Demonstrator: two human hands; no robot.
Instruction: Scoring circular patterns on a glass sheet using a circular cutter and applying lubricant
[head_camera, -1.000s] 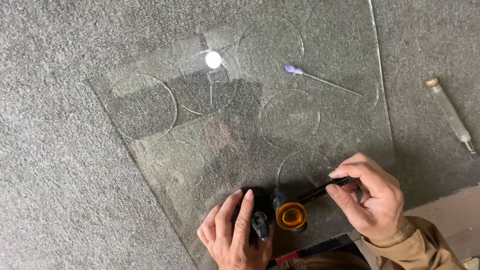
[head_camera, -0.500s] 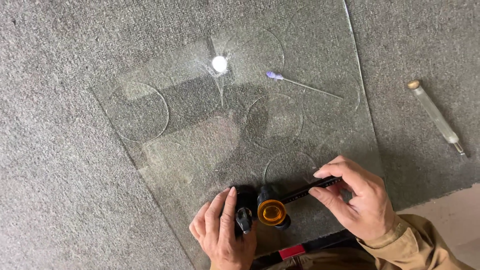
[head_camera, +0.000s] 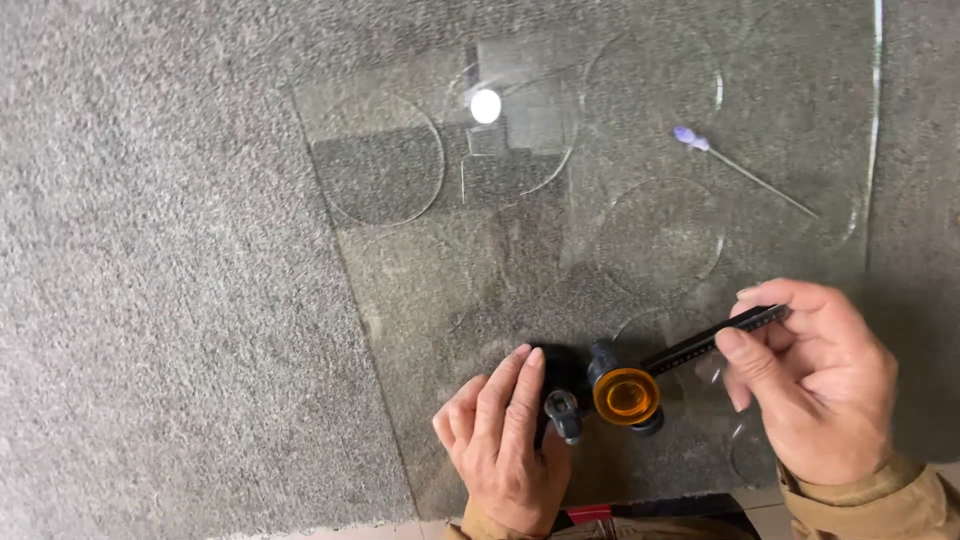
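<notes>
Glass sheet was laid flat on grey carpet, and several circles were seen scored or cut into it. In the head view, a circle cutter — black base, orange knob, a black ruled arm running out to the right — was set on the sheet near its lower edge. The left hand was laid flat with fingers close together, its fingertips pressed against the black base of the cutter. The right hand was closed in a pinch on the far end of the ruled arm, thumb and forefinger on either side. A thin rod with a purple tip was lying on the sheet toward the upper right — well apart from both hands. A bright round reflection was seen near the sheet's top edge.
</notes>
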